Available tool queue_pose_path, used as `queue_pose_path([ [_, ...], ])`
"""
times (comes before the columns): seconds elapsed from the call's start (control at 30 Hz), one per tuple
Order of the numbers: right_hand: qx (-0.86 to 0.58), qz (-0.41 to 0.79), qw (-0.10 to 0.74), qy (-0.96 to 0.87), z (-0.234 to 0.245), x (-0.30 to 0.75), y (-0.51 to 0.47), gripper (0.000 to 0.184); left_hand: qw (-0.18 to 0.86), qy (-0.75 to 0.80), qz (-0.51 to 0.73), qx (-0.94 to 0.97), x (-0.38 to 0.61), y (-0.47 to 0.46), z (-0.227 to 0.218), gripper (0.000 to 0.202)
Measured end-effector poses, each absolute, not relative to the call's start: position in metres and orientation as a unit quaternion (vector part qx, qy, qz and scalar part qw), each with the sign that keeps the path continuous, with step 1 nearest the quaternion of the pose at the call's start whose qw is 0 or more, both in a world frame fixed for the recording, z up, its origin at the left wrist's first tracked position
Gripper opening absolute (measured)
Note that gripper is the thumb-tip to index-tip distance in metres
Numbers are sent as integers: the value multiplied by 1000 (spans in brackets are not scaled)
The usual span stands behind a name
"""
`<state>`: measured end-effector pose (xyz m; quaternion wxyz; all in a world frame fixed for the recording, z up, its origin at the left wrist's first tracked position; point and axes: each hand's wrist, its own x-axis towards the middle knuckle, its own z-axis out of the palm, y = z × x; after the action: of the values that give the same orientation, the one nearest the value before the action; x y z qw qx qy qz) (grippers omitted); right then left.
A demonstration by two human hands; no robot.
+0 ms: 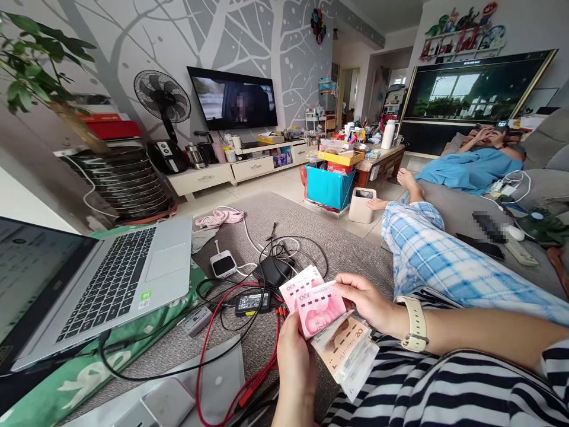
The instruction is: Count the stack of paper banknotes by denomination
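Over my lap, my left hand (297,356) is closed on a bundle of banknotes. Pink 100 notes (320,309) show at the top of it, folded and overlapping. Below them a brownish 20 note (344,344) fans out, with paler green and grey notes (361,363) beneath. My right hand (362,296), with a cream watch (414,323) on its wrist, pinches the upper right corner of a pink note. The left fingers behind the bundle are mostly hidden.
An open laptop (166,267) rests on a green cushion at left. Tangled cables, a black power adapter (252,303) and a small white device (223,264) lie on the grey sofa (355,249). At right, another person lies under a blue cover (471,169).
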<state>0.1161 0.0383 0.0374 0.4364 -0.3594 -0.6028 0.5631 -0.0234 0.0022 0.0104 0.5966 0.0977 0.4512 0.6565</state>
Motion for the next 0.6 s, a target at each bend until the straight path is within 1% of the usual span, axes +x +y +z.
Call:
queue_pose_path([
  [0.43,-363,577,437,-586,37,116,38,34,607,450,649,84,-24,2,6,17],
  [0.6,-333,610,416,-586,34,117,38,36,641,421,640,51,-22,1,13,24],
])
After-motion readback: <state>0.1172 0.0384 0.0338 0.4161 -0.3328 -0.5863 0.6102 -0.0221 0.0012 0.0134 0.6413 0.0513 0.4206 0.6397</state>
